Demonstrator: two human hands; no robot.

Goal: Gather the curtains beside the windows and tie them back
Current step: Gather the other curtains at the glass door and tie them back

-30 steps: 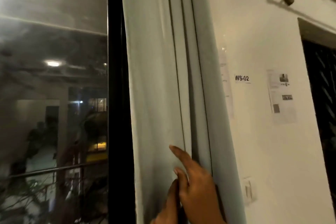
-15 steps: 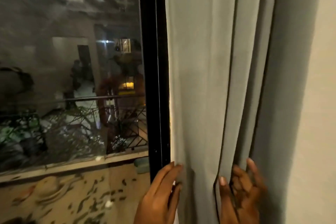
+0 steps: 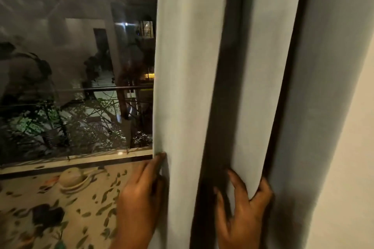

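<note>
Between both hands hangs the pale curtain (image 3: pixel 202 87) in deep vertical folds. At its outer edge, the left hand (image 3: pixel 139 194) pinches the hem; the right hand (image 3: pixel 240 206) curls its fingers around a middle fold. Left of the left hand, the dark window (image 3: pixel 77 66) and patterned sill (image 3: pixel 60 204); right of the right hand, a plain wall (image 3: pixel 348 168).

- The curtain (image 3: pixel 194 87) is a plain pale grey-green, with no print on it; its deep folds run as near-black stripes from top to bottom.
- The wall (image 3: pixel 352 168) to the right of it is a plain cream-white.
- The window (image 3: pixel 70 66) glass is dark, with grey reflections, a few white and yellow lights, and green leaves lower down.
- The surface below the window (image 3: pixel 60 208) is beige, scattered with dark green leaf-shaped marks and some orange touches.
</note>
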